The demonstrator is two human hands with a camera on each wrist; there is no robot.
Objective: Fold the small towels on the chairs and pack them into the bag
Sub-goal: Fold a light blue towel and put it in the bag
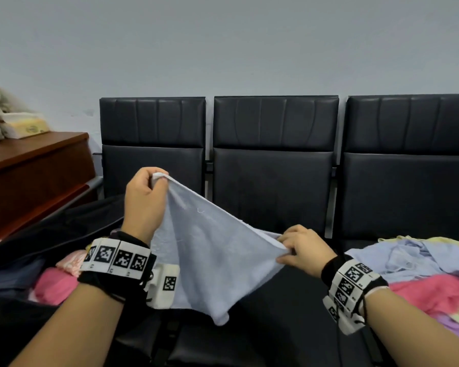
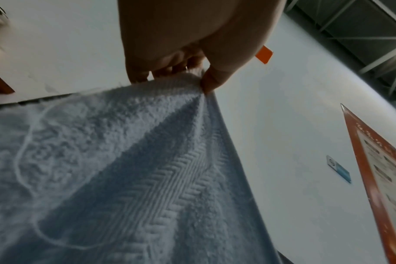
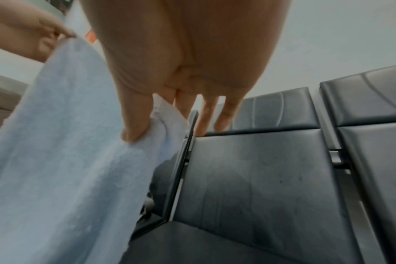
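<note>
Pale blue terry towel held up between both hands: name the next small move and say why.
Probably bring the left hand across to the right hand, corner to corner. Each hand pinches one corner of the pale blue terry towel, which hangs unfolded over the black padded seat, so halving it comes first.

Blue towel [image 1: 210,250] held aloft, stretched corner to corner, 10 to 4 o'clock, rest drooping. Loose towel pile [image 1: 421,271] on seat at 3. Bag [image 1: 64,234] at 9, folded pink towels [image 1: 56,284] inside.
</note>
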